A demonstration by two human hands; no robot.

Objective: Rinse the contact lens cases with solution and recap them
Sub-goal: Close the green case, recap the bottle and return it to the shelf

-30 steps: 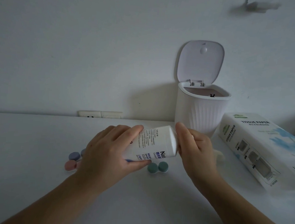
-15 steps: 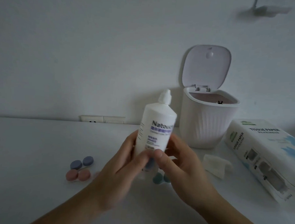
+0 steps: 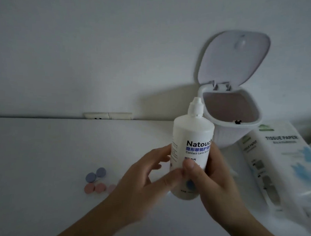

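A person stands at a white bench [image 3: 42,157] against a pale wall, both bare hands raised near the middle of the view around a white bottle of contact lens solution [image 3: 190,155]. The bottle is upright, its white nozzle cap on top, its label reading "Natouch" and "Contact Lens" facing the viewer. The right hand [image 3: 214,177] is wrapped round the lower half of the bottle, thumb pressed across the front of the label and fingers behind it. The left hand [image 3: 145,176] is blurred and half open, fingers spread and loosely curled; its fingertips sit at the bottle's left side, and whether they truly grip it cannot be told. On the bench at about 9 o'clock from the hands lie two capped lens cases, just beside each other: a blue-purple case [image 3: 95,174] and, nearer the viewer, a pink case [image 3: 94,188]. At 1 o'clock from the bottle, against the wall, stands a small white ribbed bin [image 3: 227,137] with its lid [image 3: 234,57] flipped up. At 3 o'clock lies a long white pack marked "TISSUE PAPER" [image 3: 281,159]. A wall socket [image 3: 107,115] sits at the bench's far edge, at 11 o'clock
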